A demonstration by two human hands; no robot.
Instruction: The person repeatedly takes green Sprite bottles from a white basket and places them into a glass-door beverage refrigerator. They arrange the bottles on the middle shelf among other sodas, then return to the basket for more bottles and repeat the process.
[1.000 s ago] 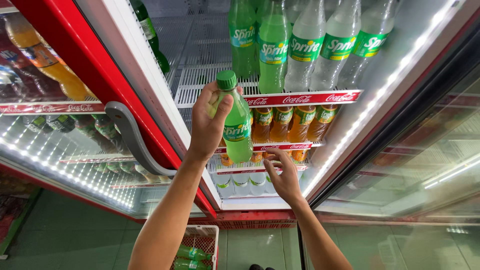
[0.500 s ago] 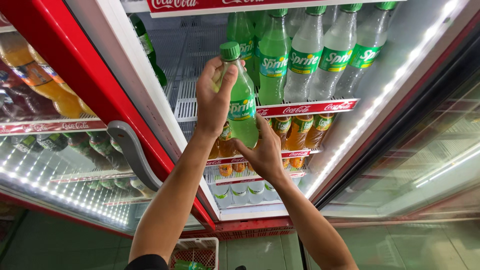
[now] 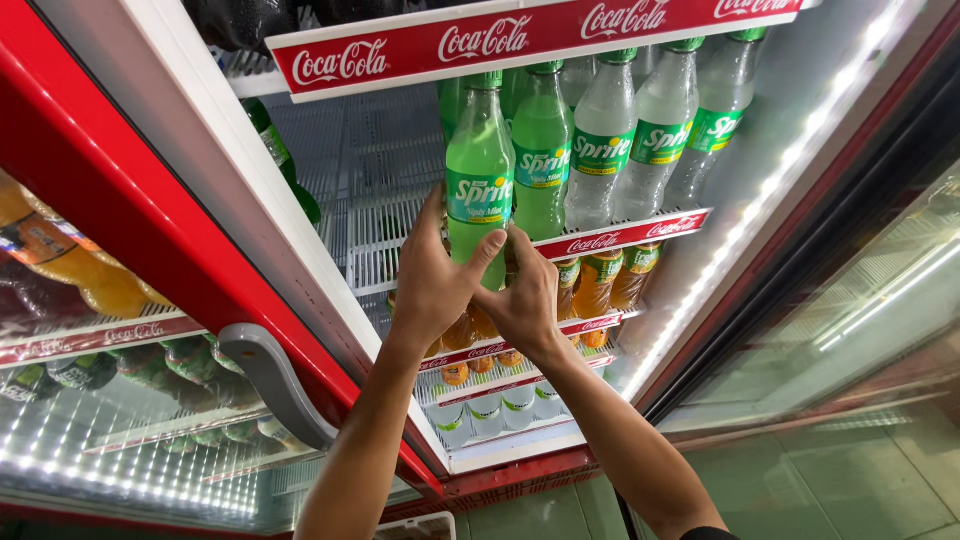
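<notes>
Open cooler (image 3: 330,270), wire shelf (image 3: 385,215), maybe shop

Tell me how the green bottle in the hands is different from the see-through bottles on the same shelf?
The green bottle is bright green plastic; the clear bottles are colourless and see-through. The green bottle is gripped low down by the left hand and the right hand at the shelf's front edge; nobody touches the clear bottles, which stand in a row to its right. Both kinds share the same tall shape, green caps and green labels.

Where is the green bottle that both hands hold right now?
The green bottle stands upper centre, at the wire shelf's front, left of a second green bottle.
</notes>
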